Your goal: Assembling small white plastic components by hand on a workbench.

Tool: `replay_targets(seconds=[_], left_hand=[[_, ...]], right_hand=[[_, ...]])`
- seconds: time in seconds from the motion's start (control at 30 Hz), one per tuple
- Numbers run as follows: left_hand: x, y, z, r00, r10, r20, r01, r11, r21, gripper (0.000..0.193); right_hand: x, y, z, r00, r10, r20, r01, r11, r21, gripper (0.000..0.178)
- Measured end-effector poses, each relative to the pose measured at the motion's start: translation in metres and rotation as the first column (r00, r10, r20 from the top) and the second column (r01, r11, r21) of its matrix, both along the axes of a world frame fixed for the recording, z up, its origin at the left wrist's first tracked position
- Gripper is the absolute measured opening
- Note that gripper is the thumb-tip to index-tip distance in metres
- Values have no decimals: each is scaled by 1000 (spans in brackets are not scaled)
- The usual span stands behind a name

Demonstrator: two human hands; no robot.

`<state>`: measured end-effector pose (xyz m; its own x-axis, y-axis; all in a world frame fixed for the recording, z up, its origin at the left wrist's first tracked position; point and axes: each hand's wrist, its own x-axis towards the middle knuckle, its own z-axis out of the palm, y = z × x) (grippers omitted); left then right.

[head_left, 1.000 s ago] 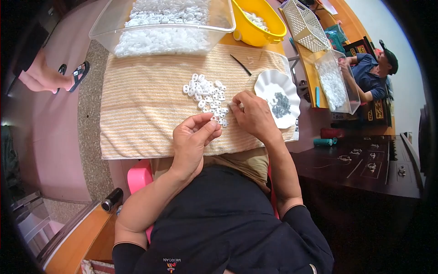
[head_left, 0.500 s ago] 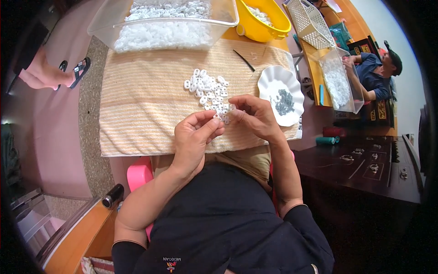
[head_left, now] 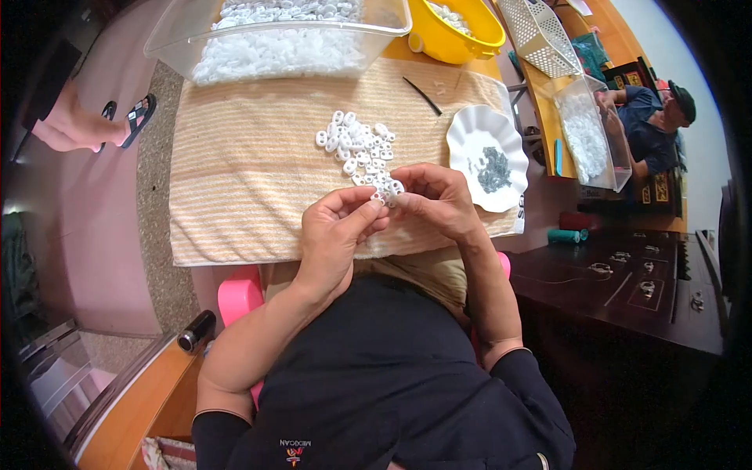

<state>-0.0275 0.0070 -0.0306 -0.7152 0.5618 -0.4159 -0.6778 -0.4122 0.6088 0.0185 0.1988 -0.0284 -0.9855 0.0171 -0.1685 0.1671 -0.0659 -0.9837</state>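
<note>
Small white plastic pieces with holes (head_left: 356, 145) lie in a loose pile on a striped beige towel (head_left: 243, 172). At the pile's near edge, my left hand (head_left: 338, 227) pinches one small white plastic piece (head_left: 378, 198) between thumb and index finger. Close beside it, my right hand (head_left: 440, 202) holds another white plastic piece (head_left: 396, 188) by its fingertips. The two pieces are almost together; whether they touch I cannot tell. Right of my right hand is a white wavy-rimmed plate (head_left: 464, 141) with small grey translucent bits (head_left: 492, 170) on it.
A clear bin (head_left: 376, 33) full of white pieces and a yellow tub (head_left: 446, 48) stand at the far edge. A thin black stick (head_left: 423, 95) lies on the towel. To the right, another person (head_left: 646, 125) works at a clear bin (head_left: 583, 141); a bystander's leg (head_left: 74, 125) shows left.
My right hand has brought its white piece slightly closer to the one in my left hand. The view has shifted a little; the pile looks much the same.
</note>
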Motion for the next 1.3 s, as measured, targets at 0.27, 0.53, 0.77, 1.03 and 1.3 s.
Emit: replay_targets(seconds=[0.27, 0.53, 0.77, 1.03, 1.3], left_hand=[[0, 0, 0, 1000, -2, 5, 2, 1000, -8, 18], [0, 0, 0, 1000, -9, 5, 9, 1000, -11, 18], [1, 0, 0, 1000, -15, -3, 15, 1000, -4, 18], [1, 0, 0, 1000, -21, -14, 21, 1000, 12, 18], [2, 0, 0, 1000, -21, -17, 21, 1000, 5, 17]], right_hand=[[-1, -4, -1, 1000, -2, -9, 2, 1000, -25, 29], [-1, -3, -4, 1000, 14, 6, -14, 999, -48, 28], [0, -4, -4, 999, 47, -7, -47, 997, -62, 28], [0, -4, -4, 997, 72, -7, -72, 992, -104, 28], [1, -6, -4, 997, 75, 4, -74, 990, -123, 28]])
